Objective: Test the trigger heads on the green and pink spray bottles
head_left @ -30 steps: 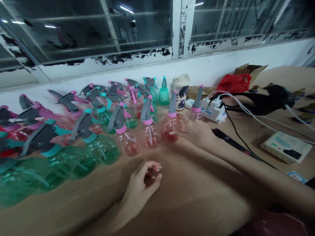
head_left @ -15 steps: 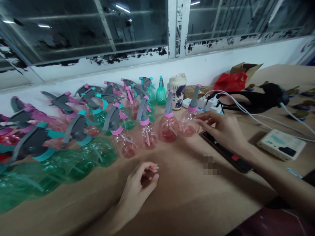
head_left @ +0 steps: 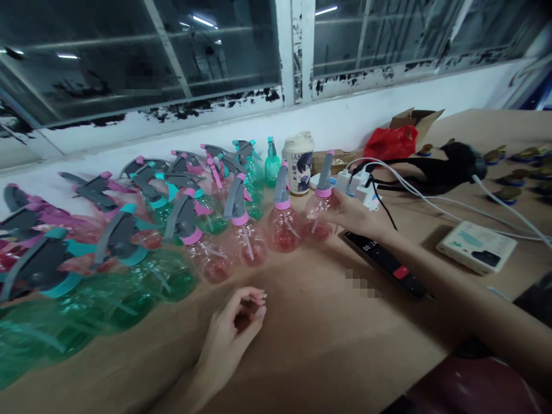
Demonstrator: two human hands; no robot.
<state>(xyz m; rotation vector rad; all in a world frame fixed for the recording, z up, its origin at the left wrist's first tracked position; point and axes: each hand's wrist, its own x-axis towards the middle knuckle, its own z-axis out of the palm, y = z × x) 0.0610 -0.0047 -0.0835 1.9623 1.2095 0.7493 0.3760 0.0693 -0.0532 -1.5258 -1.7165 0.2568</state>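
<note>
My right hand [head_left: 354, 215] has its fingers around the body of a clear pink spray bottle [head_left: 319, 229] with a pink collar and grey trigger. That bottle stands at the right end of a row. Beside it is another pink spray bottle [head_left: 285, 229], and farther left a third, slimmer-looking pink spray bottle [head_left: 249, 244]. My left hand [head_left: 230, 330] rests low over the brown table [head_left: 297, 339], fingers loosely curled, a gap between thumb and fingertips, nothing in it. Green spray bottles [head_left: 168, 270] with turquoise collars crowd the left side.
Near my right forearm lies a dark phone-like device [head_left: 383, 261] with a lit display. Farther right are a white box-shaped device [head_left: 476, 247], white cables [head_left: 414, 181] and a black strap [head_left: 422, 175]. Behind stand a paper cup [head_left: 297, 164] and a red plastic bag [head_left: 390, 142].
My right hand has moved left and closed around the rightmost pink bottle. My left hand keeps its loose curl. The whole view has shifted slightly.
</note>
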